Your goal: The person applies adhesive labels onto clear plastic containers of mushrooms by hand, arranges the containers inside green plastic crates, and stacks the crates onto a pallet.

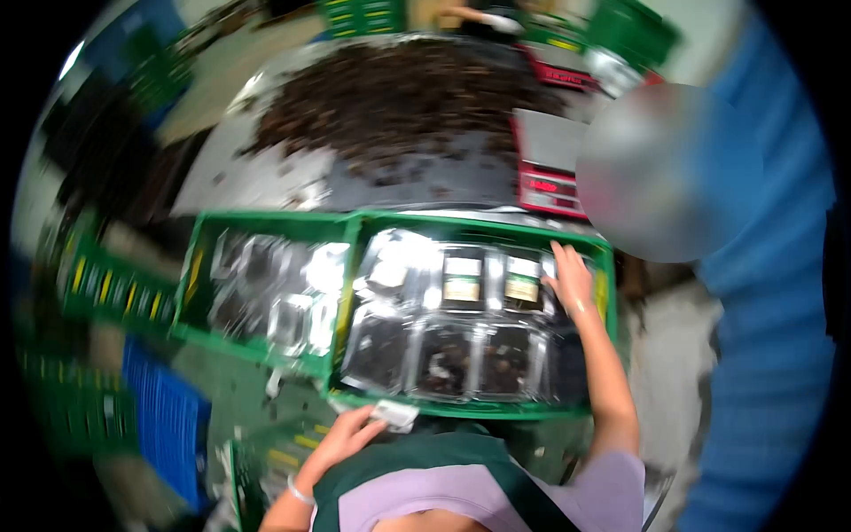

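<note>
My right hand [572, 277] reaches into the right end of a green crate [479, 410], its fingers apart beside a clear box with a label [523, 282]. Another labelled box [463, 278] sits to its left. In the crate's front row are clear boxes with dark contents, among them one in the middle [441, 362]. Below the crate's front edge, my left hand [350, 434] has its fingers closed on a small white item [395, 415], which is blurred. Adjoining on the left, a second green crate [253, 348] holds several clear plastic boxes [288, 321].
Behind the crates, a dark loose heap [399, 97] covers part of the table [257, 173]. A red scale [548, 182] stands at the right, with another scale [567, 73] behind it. Blue crates [168, 426] are at lower left. A person's arm [483, 16] shows at the top.
</note>
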`<state>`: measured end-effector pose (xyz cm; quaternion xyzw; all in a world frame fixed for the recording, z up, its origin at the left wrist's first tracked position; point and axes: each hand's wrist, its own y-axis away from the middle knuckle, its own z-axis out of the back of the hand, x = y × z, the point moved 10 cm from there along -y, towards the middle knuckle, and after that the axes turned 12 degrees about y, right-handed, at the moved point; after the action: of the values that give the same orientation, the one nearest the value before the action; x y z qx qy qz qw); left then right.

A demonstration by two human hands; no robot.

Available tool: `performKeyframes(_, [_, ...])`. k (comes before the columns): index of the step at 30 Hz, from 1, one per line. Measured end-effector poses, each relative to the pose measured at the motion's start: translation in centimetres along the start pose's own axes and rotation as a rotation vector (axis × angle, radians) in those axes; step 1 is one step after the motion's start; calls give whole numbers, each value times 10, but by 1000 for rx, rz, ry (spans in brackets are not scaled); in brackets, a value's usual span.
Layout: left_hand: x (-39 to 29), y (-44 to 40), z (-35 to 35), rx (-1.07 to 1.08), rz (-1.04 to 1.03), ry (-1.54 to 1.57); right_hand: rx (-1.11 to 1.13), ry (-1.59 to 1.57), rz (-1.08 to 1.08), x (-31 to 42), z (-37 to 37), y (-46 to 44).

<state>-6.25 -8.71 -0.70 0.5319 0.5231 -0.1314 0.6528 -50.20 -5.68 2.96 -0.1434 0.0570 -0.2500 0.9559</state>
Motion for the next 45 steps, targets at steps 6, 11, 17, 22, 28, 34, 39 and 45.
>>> performKeyframes(6, [-51, 18, 21, -254, -461, -81, 514, -971, 625, 296, 84, 110])
performKeyframes(11, [-25, 33, 56, -363, -420, -258, 257, -1042, 471, 319, 86, 84])
performKeyframes(17, [31, 90, 95, -398, -352, -167, 355, -613, 405, 307, 3, 32])
performKeyframes(22, [226, 151, 143, -631, 59, -193, 425, -175, 567, 339, -64, 81])
performKeyframes(28, [242, 212, 78, -225, 121, 642, 282, -247, 527, 317, -21, 47])
performKeyframes(34, [50, 420, 144, -1291, -885, 372, 205, -456, 629, 342, 3, 22])
performKeyframes(39, [-10, 574, 27, -2092, -815, -417, 128, -557, 684, 353, 17, 3])
performKeyframes(45, [-51, 559, 11, -2166, -619, -676, 15, -660, 788, 372, 38, 12])
